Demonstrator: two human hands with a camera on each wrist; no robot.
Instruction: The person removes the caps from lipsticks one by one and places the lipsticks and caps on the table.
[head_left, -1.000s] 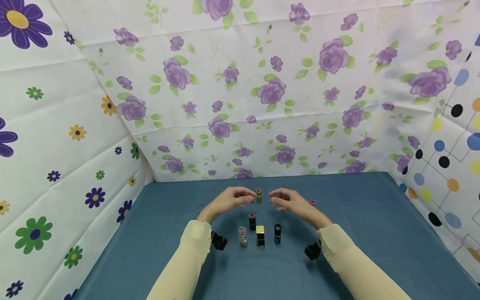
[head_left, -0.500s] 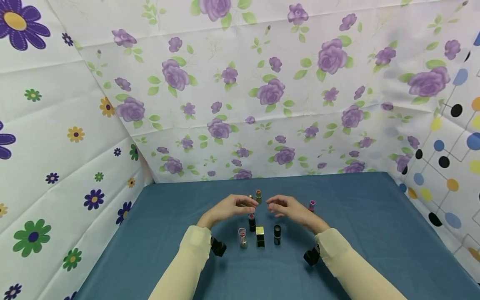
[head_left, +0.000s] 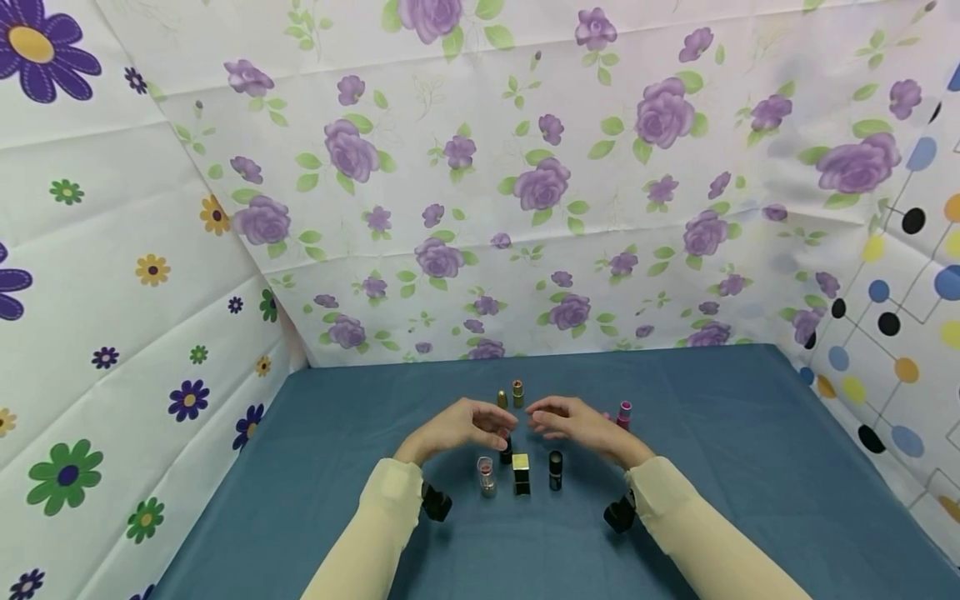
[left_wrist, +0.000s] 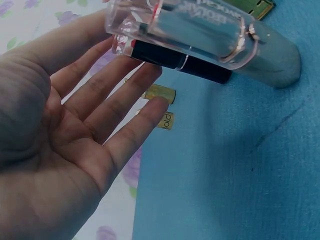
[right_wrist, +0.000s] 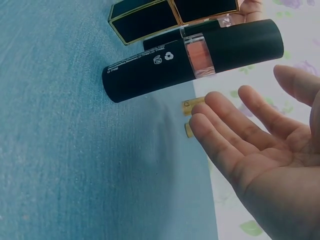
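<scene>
My left hand (head_left: 463,427) hovers with relaxed, slightly bent fingers, its thumb overlapping a black lipstick (head_left: 506,452) in the head view. Opposite it, my right hand (head_left: 576,427) arches loosely, palm inward, with nothing in its grasp. Between and in front of them stand a clear-capped lipstick (head_left: 487,478), a square black lipstick with a gold top (head_left: 521,477) and a round black lipstick tube (head_left: 556,472). Beyond the fingertips are two gold lipsticks, a taller one (head_left: 517,394) and a smaller one (head_left: 502,400). The left wrist view shows the clear cap (left_wrist: 200,30) close above the left fingers.
A magenta lipstick (head_left: 624,415) stands just past the right wrist. The blue cloth-covered table (head_left: 697,417) meets a flowered sheet (head_left: 480,208) at its back edge, with patterned sheets on both sides. A small black camera sits on each wrist.
Both hands have come back toward the body and a little closer together. The gold lipsticks and the magenta one show more now, while the left thumb newly covers part of the black lipstick.
</scene>
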